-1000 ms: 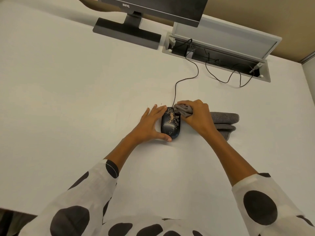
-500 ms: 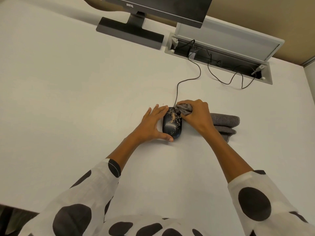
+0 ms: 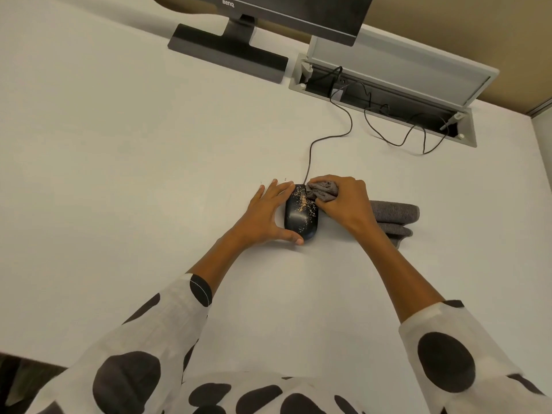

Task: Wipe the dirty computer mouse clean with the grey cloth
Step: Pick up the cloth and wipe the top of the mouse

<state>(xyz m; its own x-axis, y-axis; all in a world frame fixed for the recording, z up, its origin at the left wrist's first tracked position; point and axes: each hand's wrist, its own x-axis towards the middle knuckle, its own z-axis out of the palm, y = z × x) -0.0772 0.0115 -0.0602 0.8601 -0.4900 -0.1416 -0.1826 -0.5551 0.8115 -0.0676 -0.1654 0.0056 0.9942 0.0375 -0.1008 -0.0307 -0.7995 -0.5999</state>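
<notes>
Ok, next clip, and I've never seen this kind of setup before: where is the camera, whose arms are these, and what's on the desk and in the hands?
There is no machine here. The picture comes from a wide-angle camera worn on a person's head, looking forward and down, so the two arms in spotted sleeves are the wearer's own.

On the white desk lies a black computer mouse, sprinkled with light crumbs. Its cable runs back to an open cable tray beside a monitor.

The left hand steadies the mouse, fingers along its left side and thumb at its near end. The right hand grips a bunched part of the grey cloth at the mouse's far right corner; the rest of the cloth lies folded on the desk to the right. The crumbs are not yet wiped off.
</notes>
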